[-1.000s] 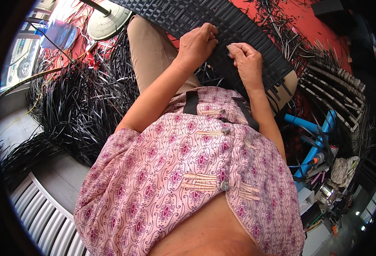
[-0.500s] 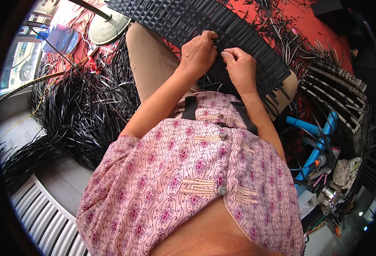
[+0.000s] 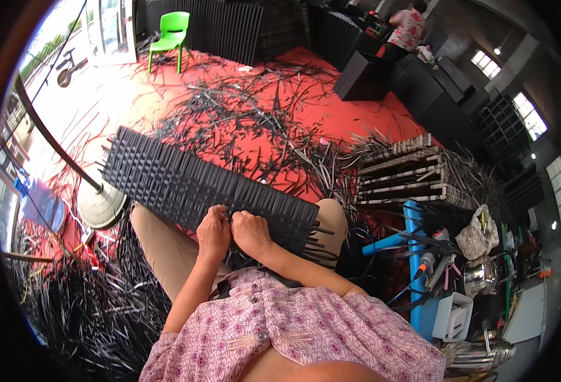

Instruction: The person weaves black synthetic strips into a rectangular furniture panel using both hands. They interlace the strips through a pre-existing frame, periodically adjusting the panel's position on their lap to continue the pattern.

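Observation:
A long panel woven from flat black strips rests across my knees, with loose strip ends sticking out at both ends. Against its near edge, my left hand is closed with bent fingers. My right hand presses in right beside it, its fingers curled over that same edge. Both hands grip the panel's edge; whether a single strip is pinched between the fingers is hidden.
Heaps of black strips lie at my left, near a round stand base and a water bottle. To the right are a blue pipe frame, a woven frame and tools. Farther off stand a green chair and a person.
My view has tilted up and turned, so more of the room shows. My hands have come closer together at the panel's edge, and the right has rolled into a tighter curl.

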`<state>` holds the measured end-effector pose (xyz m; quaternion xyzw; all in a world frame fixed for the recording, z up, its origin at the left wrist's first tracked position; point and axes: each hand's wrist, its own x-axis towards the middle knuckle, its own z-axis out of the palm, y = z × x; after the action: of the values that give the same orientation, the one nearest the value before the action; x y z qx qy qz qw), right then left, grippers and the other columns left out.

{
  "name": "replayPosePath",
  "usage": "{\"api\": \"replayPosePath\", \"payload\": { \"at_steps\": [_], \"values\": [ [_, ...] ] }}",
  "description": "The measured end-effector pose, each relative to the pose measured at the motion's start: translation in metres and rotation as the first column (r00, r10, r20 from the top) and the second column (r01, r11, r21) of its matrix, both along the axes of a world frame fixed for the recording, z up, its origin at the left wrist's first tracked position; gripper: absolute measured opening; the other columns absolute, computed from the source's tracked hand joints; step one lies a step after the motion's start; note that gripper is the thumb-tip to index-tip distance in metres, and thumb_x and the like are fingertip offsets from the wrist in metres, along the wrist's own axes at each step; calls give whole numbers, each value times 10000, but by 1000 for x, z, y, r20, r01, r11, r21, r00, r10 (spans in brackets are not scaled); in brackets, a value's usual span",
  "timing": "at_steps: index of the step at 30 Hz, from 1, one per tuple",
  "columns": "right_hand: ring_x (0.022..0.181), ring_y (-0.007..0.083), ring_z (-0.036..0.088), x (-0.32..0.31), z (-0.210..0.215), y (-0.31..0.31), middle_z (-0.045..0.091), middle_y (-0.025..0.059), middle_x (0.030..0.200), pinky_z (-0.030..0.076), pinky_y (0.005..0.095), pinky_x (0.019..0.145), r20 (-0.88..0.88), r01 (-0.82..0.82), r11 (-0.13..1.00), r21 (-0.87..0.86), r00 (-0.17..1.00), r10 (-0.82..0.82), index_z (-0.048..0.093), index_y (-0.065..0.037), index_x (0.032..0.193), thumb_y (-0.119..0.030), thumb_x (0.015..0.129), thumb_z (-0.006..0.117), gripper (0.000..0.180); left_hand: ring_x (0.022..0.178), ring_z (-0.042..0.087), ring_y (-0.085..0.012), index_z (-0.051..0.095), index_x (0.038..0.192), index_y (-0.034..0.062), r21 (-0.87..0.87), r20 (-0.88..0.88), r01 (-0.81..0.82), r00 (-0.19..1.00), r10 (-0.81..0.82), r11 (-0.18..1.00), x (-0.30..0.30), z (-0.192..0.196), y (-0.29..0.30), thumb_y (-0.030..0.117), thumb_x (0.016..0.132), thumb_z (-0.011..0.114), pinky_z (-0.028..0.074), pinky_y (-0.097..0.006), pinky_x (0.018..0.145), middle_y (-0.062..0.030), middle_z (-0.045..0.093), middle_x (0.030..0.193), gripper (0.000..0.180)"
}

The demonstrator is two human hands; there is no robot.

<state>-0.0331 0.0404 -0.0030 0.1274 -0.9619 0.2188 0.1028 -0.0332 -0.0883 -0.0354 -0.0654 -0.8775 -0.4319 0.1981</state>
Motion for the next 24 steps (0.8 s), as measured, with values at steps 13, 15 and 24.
{"api": "replayPosePath", "payload": {
  "at_steps": [13,15,24],
  "values": [
    [788,397,698,1,-7,6,710,185,838,556,516,721,66,27,988,-150,998,-17,693,-58,815,-203,888,625,176,885,674,-306,602,1111,42,-121,28,-33,999,37,992,18,9,4,55,865,631,525,-423,778,-121,681,908,248],
    [799,393,693,-1,-4,6,714,175,866,551,518,727,120,48,990,-134,992,-32,703,-73,842,-209,884,649,152,885,672,-313,602,1112,46,-111,-20,-39,999,37,993,11,10,7,54,861,630,525,-426,775,-130,676,920,253],
    [733,381,673,-6,-30,12,666,189,772,551,496,661,-147,-126,989,-79,983,114,626,-61,742,-173,900,600,195,779,687,-334,573,1038,71,236,36,-53,998,46,970,20,-7,-5,82,852,655,537,-411,689,-132,673,844,204]
  ]
}}
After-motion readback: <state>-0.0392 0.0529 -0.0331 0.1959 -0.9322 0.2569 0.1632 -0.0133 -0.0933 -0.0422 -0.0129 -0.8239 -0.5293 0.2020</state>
